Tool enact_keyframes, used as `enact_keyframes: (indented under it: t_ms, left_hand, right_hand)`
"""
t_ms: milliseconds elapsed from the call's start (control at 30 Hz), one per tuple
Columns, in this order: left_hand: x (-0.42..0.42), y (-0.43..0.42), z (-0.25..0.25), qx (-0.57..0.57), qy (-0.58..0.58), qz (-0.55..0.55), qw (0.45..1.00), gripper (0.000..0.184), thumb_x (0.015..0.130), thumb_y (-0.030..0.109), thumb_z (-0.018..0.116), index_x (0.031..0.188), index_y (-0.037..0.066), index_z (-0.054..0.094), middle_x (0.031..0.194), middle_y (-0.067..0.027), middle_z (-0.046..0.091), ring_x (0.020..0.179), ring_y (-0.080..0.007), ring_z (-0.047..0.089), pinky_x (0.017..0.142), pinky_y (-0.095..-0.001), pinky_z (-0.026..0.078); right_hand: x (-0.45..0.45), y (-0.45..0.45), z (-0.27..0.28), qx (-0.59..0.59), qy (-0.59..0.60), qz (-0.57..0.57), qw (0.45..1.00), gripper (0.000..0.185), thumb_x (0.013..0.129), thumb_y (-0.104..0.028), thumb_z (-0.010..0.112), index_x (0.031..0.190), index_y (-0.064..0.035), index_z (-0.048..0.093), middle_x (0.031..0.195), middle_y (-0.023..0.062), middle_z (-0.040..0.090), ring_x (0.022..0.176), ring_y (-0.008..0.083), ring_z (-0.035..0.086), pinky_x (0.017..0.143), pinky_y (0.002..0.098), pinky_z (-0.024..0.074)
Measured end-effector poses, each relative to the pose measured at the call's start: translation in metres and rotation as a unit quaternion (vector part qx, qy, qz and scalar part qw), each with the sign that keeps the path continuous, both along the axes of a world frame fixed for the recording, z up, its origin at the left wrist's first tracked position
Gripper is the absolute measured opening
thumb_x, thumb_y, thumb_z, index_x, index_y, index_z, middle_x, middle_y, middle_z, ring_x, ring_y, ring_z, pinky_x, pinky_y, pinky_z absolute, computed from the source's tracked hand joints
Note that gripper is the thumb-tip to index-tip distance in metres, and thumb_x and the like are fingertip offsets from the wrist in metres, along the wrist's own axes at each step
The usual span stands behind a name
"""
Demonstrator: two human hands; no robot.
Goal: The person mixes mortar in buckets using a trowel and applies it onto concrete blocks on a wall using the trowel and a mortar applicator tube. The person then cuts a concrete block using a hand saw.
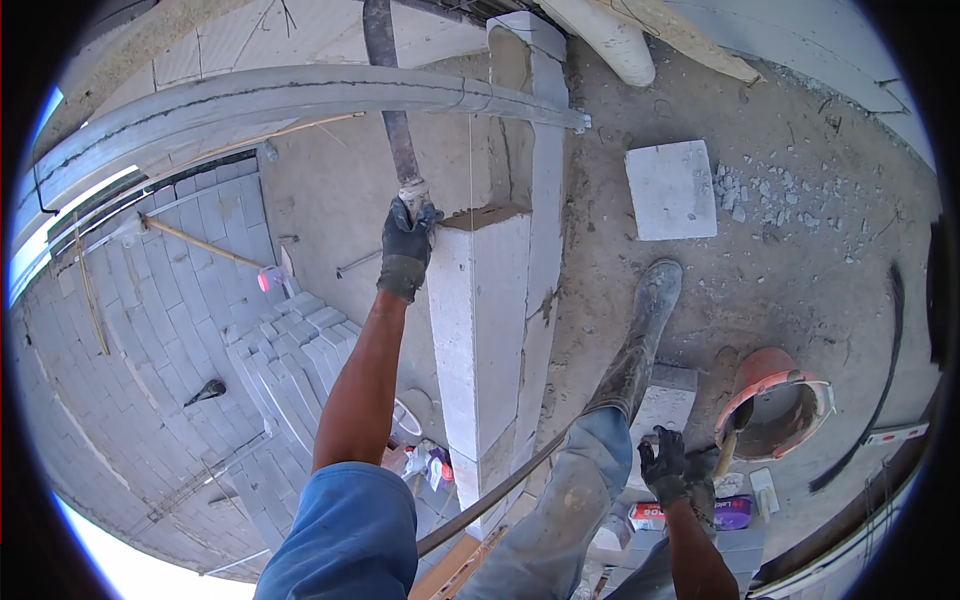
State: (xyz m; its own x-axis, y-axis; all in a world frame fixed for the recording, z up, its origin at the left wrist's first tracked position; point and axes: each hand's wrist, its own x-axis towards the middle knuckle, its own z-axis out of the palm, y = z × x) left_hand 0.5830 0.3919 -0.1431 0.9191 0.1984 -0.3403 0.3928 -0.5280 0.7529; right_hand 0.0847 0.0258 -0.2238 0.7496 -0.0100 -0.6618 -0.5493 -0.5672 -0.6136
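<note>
By wall edge [450,300], left hand's [408,240] blade [400,145]

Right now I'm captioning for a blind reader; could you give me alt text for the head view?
A dark-gloved left hand grips the white-wrapped end of a long, flat, dark strip by a pale block wall. The dark-gloved right hand is near an orange bucket holding grey material.

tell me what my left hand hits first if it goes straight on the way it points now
Likely the long grey beam crossing ahead of your left hand and over the dark strip it holds. Depth is unclear from this one view, so the hand might pass under it.
</note>
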Motion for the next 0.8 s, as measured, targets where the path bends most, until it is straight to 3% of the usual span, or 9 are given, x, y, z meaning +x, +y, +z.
enact_keyframes:
  t_ms: [67,233,333,433,800]
  left_hand:
    - [0.002,0.002,0.001,0.003,-0.004,-0.020,1.000,0.017,0.097,0.008,0.061,0.112,0.004,0.053,0.095,-0.0043,0.063,0.085,-0.0150,0.065,0.079,-0.0309,0.053]
    - [0.009,0.005,0.003,0.057,0.005,-0.095,0.994,0.016,0.100,0.012,0.058,0.113,0.004,0.053,0.095,-0.0042,0.063,0.084,-0.0152,0.066,0.078,-0.0299,0.052]
    - [0.005,-0.020,0.004,0.012,-0.004,-0.068,0.998,0.019,0.100,0.017,0.058,0.113,0.004,0.053,0.094,-0.0041,0.062,0.082,-0.0128,0.063,0.075,-0.0300,0.051]
    - [0.002,-0.031,0.003,0.173,-0.065,-0.075,0.980,0.027,0.098,0.021,0.061,0.118,0.004,0.054,0.092,-0.0052,0.061,0.081,-0.0149,0.058,0.073,-0.0319,0.050]
    - [0.004,-0.027,-0.013,0.169,-0.100,-0.016,0.980,0.028,0.098,0.022,0.060,0.119,0.004,0.056,0.093,-0.0070,0.063,0.081,-0.0143,0.059,0.073,-0.0312,0.051]
  right_hand:
    - [-0.005,0.006,-0.002,-0.027,-0.012,0.028,0.999,0.048,0.088,-0.029,0.068,0.128,-0.0060,0.056,0.120,0.0213,0.061,0.115,0.0451,0.053,0.100,0.0512,0.0432]
    - [-0.006,0.016,0.004,-0.022,0.005,0.014,1.000,0.048,0.088,-0.029,0.067,0.127,-0.0041,0.056,0.119,0.0237,0.062,0.114,0.0470,0.054,0.103,0.0530,0.0408]
    - [-0.009,0.018,0.001,-0.025,0.000,0.014,1.000,0.050,0.088,-0.032,0.065,0.128,-0.0027,0.056,0.119,0.0255,0.062,0.113,0.0474,0.055,0.105,0.0537,0.0388]
    - [-0.007,0.017,0.000,-0.018,0.006,0.013,1.000,0.051,0.089,-0.032,0.065,0.129,-0.0029,0.056,0.120,0.0252,0.062,0.115,0.0470,0.054,0.105,0.0536,0.0390]
    - [-0.012,0.024,-0.001,-0.014,0.035,0.019,0.999,0.049,0.088,-0.031,0.065,0.127,-0.0030,0.057,0.121,0.0276,0.061,0.117,0.0471,0.054,0.103,0.0534,0.0400]
